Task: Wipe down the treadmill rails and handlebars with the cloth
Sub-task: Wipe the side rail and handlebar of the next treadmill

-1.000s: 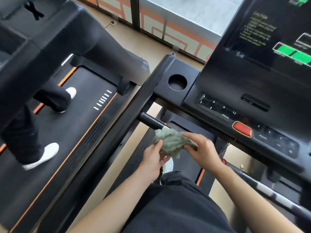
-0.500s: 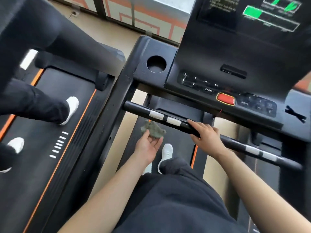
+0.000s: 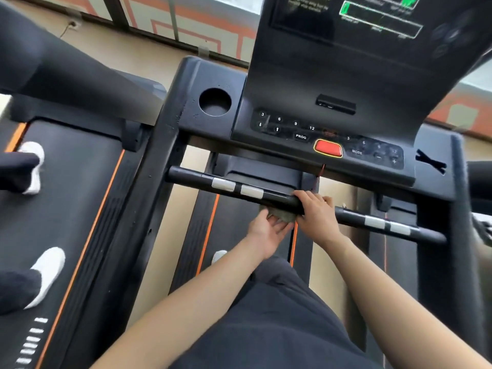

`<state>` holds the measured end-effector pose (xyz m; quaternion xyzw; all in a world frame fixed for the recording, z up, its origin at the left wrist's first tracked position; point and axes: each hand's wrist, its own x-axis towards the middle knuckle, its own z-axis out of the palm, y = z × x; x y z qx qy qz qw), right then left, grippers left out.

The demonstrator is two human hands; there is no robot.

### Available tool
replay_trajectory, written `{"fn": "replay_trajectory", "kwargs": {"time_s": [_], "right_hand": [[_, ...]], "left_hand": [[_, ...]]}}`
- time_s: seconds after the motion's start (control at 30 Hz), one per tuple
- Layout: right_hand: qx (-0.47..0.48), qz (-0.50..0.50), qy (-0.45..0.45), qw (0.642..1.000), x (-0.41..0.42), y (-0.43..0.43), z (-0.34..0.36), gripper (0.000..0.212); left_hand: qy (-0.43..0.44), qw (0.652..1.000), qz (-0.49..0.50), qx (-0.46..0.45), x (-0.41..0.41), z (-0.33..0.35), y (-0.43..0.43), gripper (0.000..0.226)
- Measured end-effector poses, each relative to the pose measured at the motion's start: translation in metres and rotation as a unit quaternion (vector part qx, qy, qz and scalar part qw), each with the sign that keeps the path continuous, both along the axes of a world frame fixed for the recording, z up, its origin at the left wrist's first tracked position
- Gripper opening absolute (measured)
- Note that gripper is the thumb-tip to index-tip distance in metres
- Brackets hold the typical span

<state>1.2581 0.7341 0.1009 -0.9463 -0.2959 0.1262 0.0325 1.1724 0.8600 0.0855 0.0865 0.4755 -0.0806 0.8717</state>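
Note:
A black handlebar (image 3: pixel 234 185) with silver sensor pads crosses the treadmill below the console. My right hand (image 3: pixel 316 214) grips the bar near its middle, fingers curled over the top. A small grey-green cloth (image 3: pixel 282 215) sits just under the bar, mostly hidden. My left hand (image 3: pixel 267 230) holds the cloth from below, pressing it up toward the underside of the bar, right beside my right hand. The left side rail (image 3: pixel 157 166) runs down along the treadmill's left edge.
The console (image 3: pixel 330 123) with a red stop button (image 3: pixel 328 148) and a cup holder (image 3: pixel 215 102) sits above the bar. On the neighbouring treadmill (image 3: pixel 66 209) at left stands another person in white shoes (image 3: pixel 49 272). My own legs fill the lower centre.
My left hand has carried the cloth up and to the right, from below the bar to its underside next to my right hand. My right hand stays gripping the bar.

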Motion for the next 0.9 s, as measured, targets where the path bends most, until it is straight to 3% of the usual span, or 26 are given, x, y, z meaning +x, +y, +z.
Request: {"fn": "replay_trajectory", "kwargs": {"time_s": [0.23,0.43,0.9], "right_hand": [[-0.031,-0.028,0.029,0.999,0.01,0.007,0.005,0.029],[-0.041,-0.032,0.036,0.998,0.012,0.01,0.006,0.025],[-0.04,-0.021,0.015,0.999,0.011,0.009,0.003,0.028]], "left_hand": [[0.005,1.0,0.019,-0.02,0.008,0.005,-0.004,0.026],[0.016,0.993,0.113,-0.017,-0.006,-0.001,0.028,0.028],[-0.015,0.977,0.195,0.085,-0.064,0.007,0.13,0.032]]}}
